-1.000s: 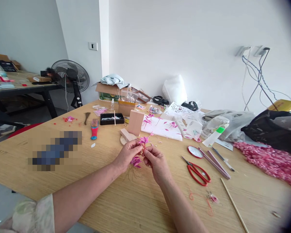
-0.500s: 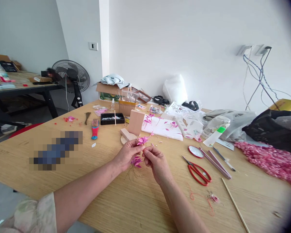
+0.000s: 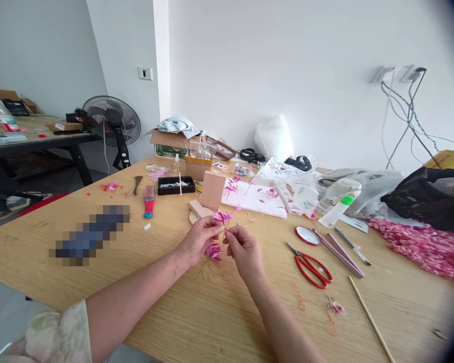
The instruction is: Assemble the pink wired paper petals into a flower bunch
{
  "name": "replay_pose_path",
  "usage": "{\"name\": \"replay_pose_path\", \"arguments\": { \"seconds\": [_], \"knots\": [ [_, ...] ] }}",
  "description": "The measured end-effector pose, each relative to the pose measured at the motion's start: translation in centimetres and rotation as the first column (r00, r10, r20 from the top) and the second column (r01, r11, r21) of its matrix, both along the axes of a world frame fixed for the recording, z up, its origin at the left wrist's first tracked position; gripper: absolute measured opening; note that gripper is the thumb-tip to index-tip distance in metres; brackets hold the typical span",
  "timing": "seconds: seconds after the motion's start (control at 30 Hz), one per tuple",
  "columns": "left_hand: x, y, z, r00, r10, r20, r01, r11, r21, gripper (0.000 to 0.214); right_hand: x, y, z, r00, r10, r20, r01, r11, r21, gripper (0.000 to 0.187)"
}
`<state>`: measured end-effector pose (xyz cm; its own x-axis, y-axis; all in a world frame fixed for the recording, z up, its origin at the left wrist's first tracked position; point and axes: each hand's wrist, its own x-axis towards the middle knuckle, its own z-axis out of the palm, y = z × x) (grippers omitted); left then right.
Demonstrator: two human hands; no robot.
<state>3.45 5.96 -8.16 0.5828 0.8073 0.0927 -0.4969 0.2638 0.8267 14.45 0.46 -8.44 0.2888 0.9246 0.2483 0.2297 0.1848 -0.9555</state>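
Note:
My left hand is closed in a pinch on the stem of a pink artificial flower, whose petals stand above the fingertips. Below the fingers hangs a second, darker pink-purple blossom with thin wire stems trailing under it. Just to the right, my right hand is also pinched shut close to the stem. Whatever is between its thumb and finger is too thin to make out. Both hands are above the wooden table.
Red-handled scissors, a round red-rimmed dish, a small pink spool and a wooden stick lie to the right. A white foam block holding pink flowers, a wooden block, a black tray and a brush stand beyond.
My right fingertips have shifted slightly up and to the right, a little away from the left ones. The left hand keeps its pinch on the flower. The view has moved slightly.

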Motion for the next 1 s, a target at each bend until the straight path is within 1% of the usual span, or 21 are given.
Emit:
{"name": "replay_pose_path", "arguments": {
  "seconds": [0.1, 0.2, 0.27, 0.33, 0.4, 0.43, 0.5, 0.53, 0.63, 0.7, 0.77, 0.83, 0.9, 1.0],
  "knots": [
    [-0.02, -0.02, 0.01, 0.999, -0.038, -0.008, 0.038, 0.999, -0.007, 0.011, 0.06, -0.08, 0.36, 0.988, 0.060, -0.143, -0.069, 0.996, -0.061, 0.023],
    [0.01, -0.03, 0.07, 0.999, -0.041, 0.005, 0.041, 0.999, -0.029, 0.012, 0.11, -0.05, 0.56, 0.978, 0.069, -0.195, -0.086, 0.993, -0.081, 0.024],
    [0.02, 0.00, 0.11, 1.000, -0.001, 0.013, 0.001, 1.000, -0.030, 0.014, 0.16, -0.06, 0.56, 0.980, 0.021, -0.198, -0.033, 0.998, -0.060, 0.024],
    [0.01, 0.03, 0.15, 0.999, 0.047, 0.016, -0.046, 0.999, -0.028, 0.015, 0.20, -0.17, 0.55, 0.983, -0.050, -0.175, 0.051, 0.999, -0.002, 0.023],
    [0.04, -0.02, 0.22, 0.997, 0.074, 0.007, -0.074, 0.997, -0.037, 0.017, 0.20, -0.35, 0.61, 0.990, -0.097, -0.104, 0.103, 0.993, 0.058, 0.022],
    [0.08, -0.10, 0.27, 0.997, 0.083, 0.000, -0.083, 0.996, -0.041, 0.018, 0.18, -0.45, 0.66, 0.992, -0.102, -0.067, 0.107, 0.992, 0.072, 0.022],
    [0.18, -0.31, 0.38, 0.996, 0.088, -0.016, -0.089, 0.995, -0.047, 0.020, 0.14, -0.55, 0.76, 0.996, -0.088, -0.031, 0.089, 0.995, 0.054, 0.023],
    [0.25, -0.43, 0.41, 0.996, 0.086, -0.023, -0.087, 0.995, -0.046, 0.020, 0.12, -0.55, 0.79, 0.996, -0.078, -0.043, 0.079, 0.996, 0.034, 0.024],
    [0.43, -0.69, 0.37, 0.993, 0.108, -0.042, -0.108, 0.994, -0.004, 0.019, 0.11, -0.34, 0.75, 0.991, -0.054, -0.126, 0.052, 0.998, -0.022, 0.027],
    [0.48, -0.75, 0.29, 0.991, 0.124, -0.041, -0.123, 0.992, 0.033, 0.017, 0.09, -0.13, 0.63, 0.983, -0.011, -0.184, 0.006, 1.000, -0.028, 0.027],
    [0.46, -0.74, 0.27, 0.994, 0.104, -0.021, -0.103, 0.994, 0.039, 0.017, 0.07, 0.04, 0.49, 0.968, 0.033, -0.251, -0.039, 0.999, -0.018, 0.026],
    [0.37, -0.70, 0.35, 0.998, 0.065, -0.001, -0.065, 0.998, 0.001, 0.017, 0.10, 0.13, 0.35, 0.944, 0.055, -0.325, -0.067, 0.997, -0.026, 0.028],
    [0.27, -0.63, 0.44, 0.999, 0.039, 0.008, -0.039, 0.998, -0.047, 0.018, 0.19, 0.15, 0.20, 0.923, 0.062, -0.380, -0.097, 0.993, -0.073, 0.028],
    [0.17, -0.51, 0.44, 0.999, -0.005, 0.032, 0.008, 0.996, -0.085, 0.018, 0.31, 0.13, 0.01, 0.912, 0.088, -0.400, -0.158, 0.976, -0.147, 0.029]
  ]
}}
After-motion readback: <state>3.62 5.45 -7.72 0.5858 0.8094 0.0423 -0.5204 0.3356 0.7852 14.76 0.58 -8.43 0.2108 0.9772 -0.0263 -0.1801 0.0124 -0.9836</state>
